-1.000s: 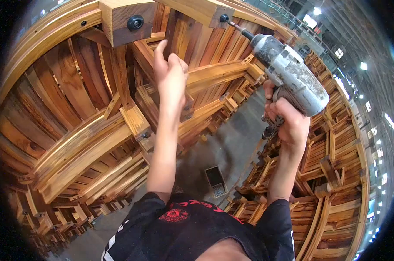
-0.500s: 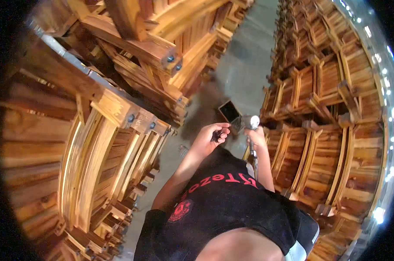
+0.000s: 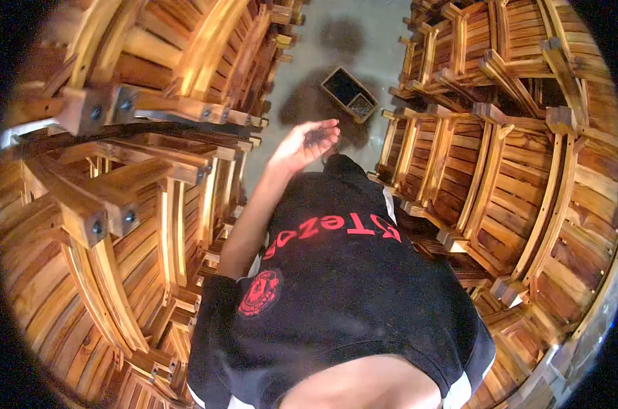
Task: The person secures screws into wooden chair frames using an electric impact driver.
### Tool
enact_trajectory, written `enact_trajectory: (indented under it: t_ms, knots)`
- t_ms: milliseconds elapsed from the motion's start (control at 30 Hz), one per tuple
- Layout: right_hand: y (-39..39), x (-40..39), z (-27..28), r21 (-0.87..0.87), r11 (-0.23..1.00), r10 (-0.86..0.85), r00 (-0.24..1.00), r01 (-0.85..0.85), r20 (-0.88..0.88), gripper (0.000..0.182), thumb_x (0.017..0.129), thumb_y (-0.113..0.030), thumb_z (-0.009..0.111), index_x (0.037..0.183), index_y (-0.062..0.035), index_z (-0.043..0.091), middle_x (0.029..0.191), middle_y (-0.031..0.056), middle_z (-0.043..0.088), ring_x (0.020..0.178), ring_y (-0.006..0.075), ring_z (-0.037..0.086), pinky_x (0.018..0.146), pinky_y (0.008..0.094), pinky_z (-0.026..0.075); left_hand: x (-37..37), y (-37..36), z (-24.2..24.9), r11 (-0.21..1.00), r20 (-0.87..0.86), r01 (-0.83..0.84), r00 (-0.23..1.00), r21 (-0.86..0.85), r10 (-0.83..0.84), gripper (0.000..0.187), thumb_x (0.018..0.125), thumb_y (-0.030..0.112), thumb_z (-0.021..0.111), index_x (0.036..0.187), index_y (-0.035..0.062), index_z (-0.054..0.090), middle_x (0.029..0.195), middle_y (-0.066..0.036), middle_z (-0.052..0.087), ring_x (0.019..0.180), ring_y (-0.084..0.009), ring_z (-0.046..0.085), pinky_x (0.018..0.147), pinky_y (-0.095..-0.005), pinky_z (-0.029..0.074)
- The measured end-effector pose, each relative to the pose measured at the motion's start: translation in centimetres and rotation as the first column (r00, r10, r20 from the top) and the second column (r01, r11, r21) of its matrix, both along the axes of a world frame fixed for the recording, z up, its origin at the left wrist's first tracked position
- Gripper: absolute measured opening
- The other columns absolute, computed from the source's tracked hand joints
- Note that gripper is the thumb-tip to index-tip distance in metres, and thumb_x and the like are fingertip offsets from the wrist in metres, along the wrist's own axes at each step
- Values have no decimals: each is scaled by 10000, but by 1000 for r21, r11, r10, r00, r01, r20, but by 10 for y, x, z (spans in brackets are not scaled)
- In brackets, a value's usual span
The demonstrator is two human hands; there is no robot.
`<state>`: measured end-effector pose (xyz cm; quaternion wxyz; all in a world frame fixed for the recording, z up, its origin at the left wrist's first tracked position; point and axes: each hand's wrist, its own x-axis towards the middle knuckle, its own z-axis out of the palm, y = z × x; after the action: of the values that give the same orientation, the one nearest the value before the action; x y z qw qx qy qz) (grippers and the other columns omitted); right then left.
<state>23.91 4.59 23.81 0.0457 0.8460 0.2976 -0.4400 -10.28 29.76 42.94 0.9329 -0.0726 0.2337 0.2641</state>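
Observation:
My left hand (image 3: pixel 309 144) is held out in front of the black shirt (image 3: pixel 343 273), its fingers curled round something small and dark in the palm, too unclear to name. Beyond the fingertips, on the grey floor (image 3: pixel 309 61), a wooden box (image 3: pixel 336 97) lies at an angle. Most of its inside is dark, and a smaller compartment at its near right corner holds many small greyish pieces. My right hand is not in view, nor is the tool it was holding.
Stacked wooden slatted furniture (image 3: pixel 179 157) with bolted beam ends rises close on the left. Another long row of slatted wooden frames (image 3: pixel 513 184) lines the right side. A strip of floor runs between them.
My right hand and its silvery power tool have gone out of view. The view has shifted, so the box shows higher up and whole. My left hand shows higher, its fingers less tightly bent.

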Motion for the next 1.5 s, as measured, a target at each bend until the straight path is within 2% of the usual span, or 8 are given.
enact_trajectory:
  t_ms: [133,500,667,800,833,933,1167,1500]
  knots:
    - [12,30,-12,-35,999,-31,999,29,-42,256,605,-169,686,742,46,667,636,132,627,580,205,629,560,333,498,47,14,-9,983,-61,94,994,160,-86,313,920,141,479,1170,-42,520,876,-118,632,795,-190,612,675,-261,527]
    - [80,87,-19,-55,994,-102,990,97,-100,300,598,-197,695,757,56,671,658,142,635,608,208,638,595,328,508,146,83,20,955,-109,138,988,261,-113,414,899,156,442,1212,-114,468,1095,-240,595,962,-297,621,843,-310,529]
    - [126,101,-11,-66,930,-369,916,363,-159,253,593,-207,699,753,-10,698,675,137,659,521,218,589,523,348,478,150,113,12,886,-183,249,965,391,-190,374,941,215,467,1181,-68,516,943,-151,639,836,-237,637,748,-287,536]
    - [146,94,-4,274,961,30,976,31,-216,270,661,-253,668,724,10,672,611,143,613,559,217,618,537,360,509,157,146,11,864,-331,334,920,378,-210,364,948,290,479,1122,-19,564,756,-49,602,640,-135,566,559,-224,464]
    - [151,95,-27,136,987,102,989,-87,-108,332,668,-315,673,797,-9,678,659,154,632,617,235,628,606,377,513,153,157,0,851,-329,340,920,400,-214,365,947,298,482,1110,-17,569,733,-42,594,618,-123,553,529,-217,438]
    - [163,91,-43,104,986,-110,981,127,-162,529,642,-508,697,763,6,680,708,131,659,670,230,638,625,342,500,138,193,-22,821,-424,374,887,432,-182,364,938,316,498,1078,-8,586,670,-17,569,558,-94,520,464,-205,359]
    - [181,91,-7,-20,959,-283,956,282,-78,493,643,-480,696,750,1,672,697,126,656,652,232,631,612,347,497,99,281,-26,883,-582,315,811,347,-60,274,893,107,472,1094,-48,575,718,-58,582,592,-119,530,513,-220,410]
    - [181,101,49,-61,921,-383,923,385,39,444,644,-439,695,731,-6,661,681,120,651,628,234,621,593,353,494,99,334,-38,857,-638,367,768,363,-58,299,963,273,450,1013,-3,552,717,-77,571,569,-152,536,470,-246,380]
